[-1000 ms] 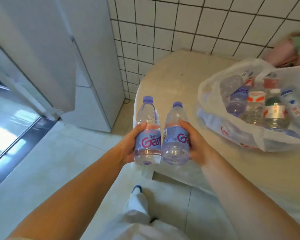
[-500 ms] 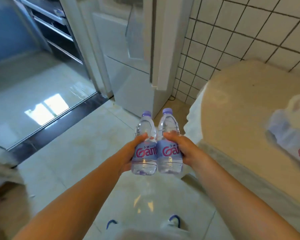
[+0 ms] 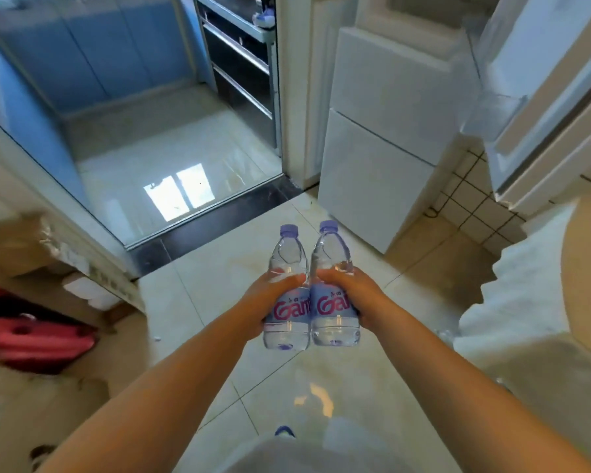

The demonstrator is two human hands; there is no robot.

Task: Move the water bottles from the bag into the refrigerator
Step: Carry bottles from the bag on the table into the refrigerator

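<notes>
Two clear water bottles with purple caps and blue labels stand upright side by side in front of me, touching. My left hand [image 3: 263, 302] grips the left bottle [image 3: 287, 312] around its middle. My right hand [image 3: 352, 295] grips the right bottle [image 3: 335, 312] the same way. The white refrigerator [image 3: 386, 138] stands ahead to the right, its lower doors closed. Its upper door [image 3: 546, 97] hangs open at the top right, with a door shelf visible. The bag is out of view.
A table with a white cloth [image 3: 526, 302] fills the right side. A doorway with a dark threshold [image 3: 215, 220] opens ahead left onto a blue-cabinet kitchen. Cardboard boxes [image 3: 31, 240] and a red object [image 3: 38, 339] sit at the left. Tiled floor lies between me and the refrigerator.
My view has swung left, away from the table and bag, and now faces the refrigerator and doorway. Both hands still hold the two bottles together in front of me.
</notes>
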